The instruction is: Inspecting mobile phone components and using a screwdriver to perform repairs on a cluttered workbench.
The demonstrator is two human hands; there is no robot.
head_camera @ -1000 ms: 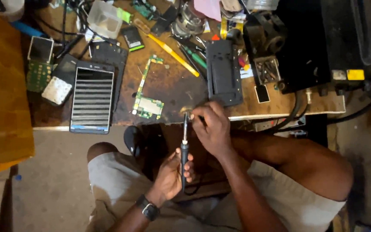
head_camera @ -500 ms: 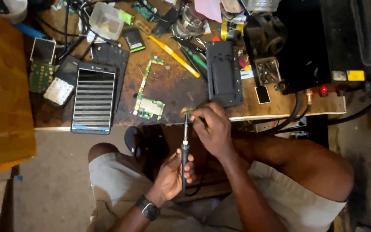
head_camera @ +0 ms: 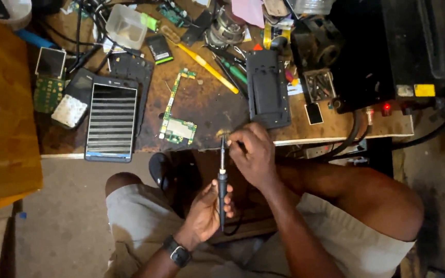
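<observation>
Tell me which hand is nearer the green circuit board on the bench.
Right. The right hand sits at the bench edge just right of the green circuit board; the left hand is lower, over the lap, holding the soldering iron.

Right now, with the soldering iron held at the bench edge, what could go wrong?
1. The right hand has its fingers at the tip of the soldering iron; if it is hot, a burn is likely.
2. The iron, held by the left hand, hangs over the lap; a slip could drop it there.
3. Its cord loops below, and could snag.
</observation>
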